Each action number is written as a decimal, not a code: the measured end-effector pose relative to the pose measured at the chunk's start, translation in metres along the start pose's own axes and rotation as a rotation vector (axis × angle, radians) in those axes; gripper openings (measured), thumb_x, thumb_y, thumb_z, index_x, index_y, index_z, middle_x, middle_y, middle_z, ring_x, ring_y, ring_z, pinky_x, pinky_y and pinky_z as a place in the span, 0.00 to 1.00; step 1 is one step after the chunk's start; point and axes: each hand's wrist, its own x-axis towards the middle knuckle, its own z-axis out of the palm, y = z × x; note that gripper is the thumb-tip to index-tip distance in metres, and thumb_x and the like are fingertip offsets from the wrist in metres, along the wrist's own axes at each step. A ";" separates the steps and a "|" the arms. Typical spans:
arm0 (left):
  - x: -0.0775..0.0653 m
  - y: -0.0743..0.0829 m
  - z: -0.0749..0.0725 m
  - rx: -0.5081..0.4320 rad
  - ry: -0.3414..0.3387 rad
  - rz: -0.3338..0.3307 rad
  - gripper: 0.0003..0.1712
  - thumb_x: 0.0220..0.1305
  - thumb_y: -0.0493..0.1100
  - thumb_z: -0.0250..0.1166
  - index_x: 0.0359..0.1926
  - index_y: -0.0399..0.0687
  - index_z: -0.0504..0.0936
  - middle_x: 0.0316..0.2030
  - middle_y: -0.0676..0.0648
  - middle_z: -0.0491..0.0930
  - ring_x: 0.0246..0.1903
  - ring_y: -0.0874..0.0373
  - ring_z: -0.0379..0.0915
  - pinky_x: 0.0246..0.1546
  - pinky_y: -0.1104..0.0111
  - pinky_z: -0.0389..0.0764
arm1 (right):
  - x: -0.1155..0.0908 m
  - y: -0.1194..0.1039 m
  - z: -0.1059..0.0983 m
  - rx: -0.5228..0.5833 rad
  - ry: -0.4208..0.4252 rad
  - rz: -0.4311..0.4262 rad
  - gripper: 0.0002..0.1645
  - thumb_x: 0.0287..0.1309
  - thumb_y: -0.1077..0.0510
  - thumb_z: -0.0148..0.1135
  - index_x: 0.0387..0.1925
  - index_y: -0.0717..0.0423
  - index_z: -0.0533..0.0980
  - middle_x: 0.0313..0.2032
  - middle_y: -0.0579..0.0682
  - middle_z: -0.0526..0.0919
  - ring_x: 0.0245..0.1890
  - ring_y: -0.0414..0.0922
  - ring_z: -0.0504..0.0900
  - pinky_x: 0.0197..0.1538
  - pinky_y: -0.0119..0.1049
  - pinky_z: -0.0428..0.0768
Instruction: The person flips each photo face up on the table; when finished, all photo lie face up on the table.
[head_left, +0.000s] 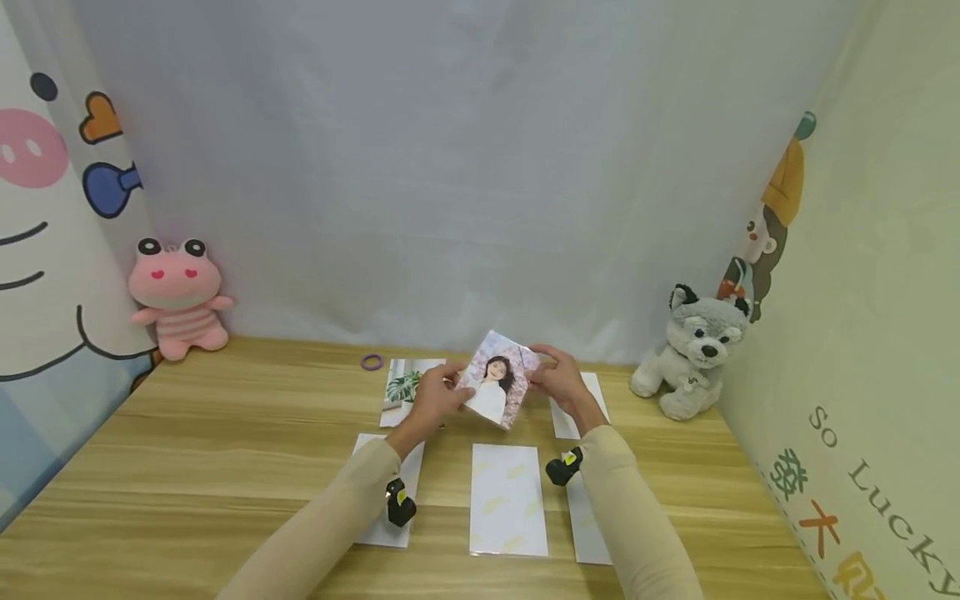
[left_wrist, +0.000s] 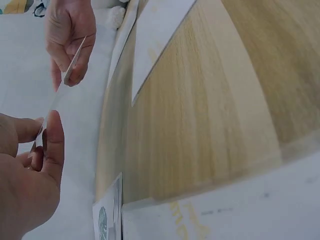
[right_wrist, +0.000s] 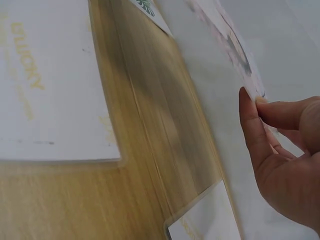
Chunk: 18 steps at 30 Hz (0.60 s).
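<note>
So you've got the portrait photo (head_left: pixel 489 400) up off the table (head_left: pixel 247 467), just past the middle white card (head_left: pixel 508 500), and it's tilted, picture side facing you. Left hand (head_left: pixel 437 396) has its left edge pinched between thumb and fingers; right hand (head_left: pixel 560 379) is pinching the opposite edge the same way.

Going by that middle card: one white card (head_left: pixel 378 533) lies to its left, partly under your left sleeve (head_left: pixel 322 525), and another (head_left: pixel 588 529) to its right, partly under the right sleeve (head_left: pixel 637 517). Beyond it, off left, there's the plant picture (head_left: pixel 401 392), with a purple ring (head_left: pixel 363 363) near that. Beyond and right is one more white card (head_left: pixel 566 423), then the husky plush (head_left: pixel 690 350) farther right.
</note>
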 end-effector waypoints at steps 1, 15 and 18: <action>-0.001 0.000 -0.001 0.013 -0.026 -0.006 0.29 0.57 0.25 0.67 0.61 0.26 0.74 0.29 0.48 0.68 0.21 0.64 0.69 0.23 0.67 0.83 | 0.001 0.001 0.000 -0.002 0.023 -0.005 0.36 0.60 0.76 0.59 0.69 0.66 0.64 0.23 0.45 0.74 0.24 0.37 0.79 0.38 0.33 0.86; -0.008 -0.009 -0.006 0.321 -0.115 0.029 0.33 0.55 0.32 0.73 0.62 0.27 0.74 0.26 0.46 0.76 0.16 0.64 0.70 0.23 0.71 0.72 | 0.009 0.001 0.005 -0.254 -0.043 -0.026 0.38 0.65 0.72 0.58 0.74 0.64 0.59 0.29 0.48 0.76 0.24 0.40 0.80 0.39 0.44 0.87; -0.008 -0.009 -0.006 0.406 -0.112 0.035 0.29 0.55 0.34 0.74 0.57 0.27 0.78 0.22 0.49 0.74 0.16 0.63 0.66 0.24 0.72 0.69 | 0.011 0.001 0.009 -0.313 -0.029 -0.053 0.38 0.62 0.73 0.59 0.72 0.66 0.60 0.28 0.50 0.78 0.23 0.40 0.80 0.39 0.44 0.87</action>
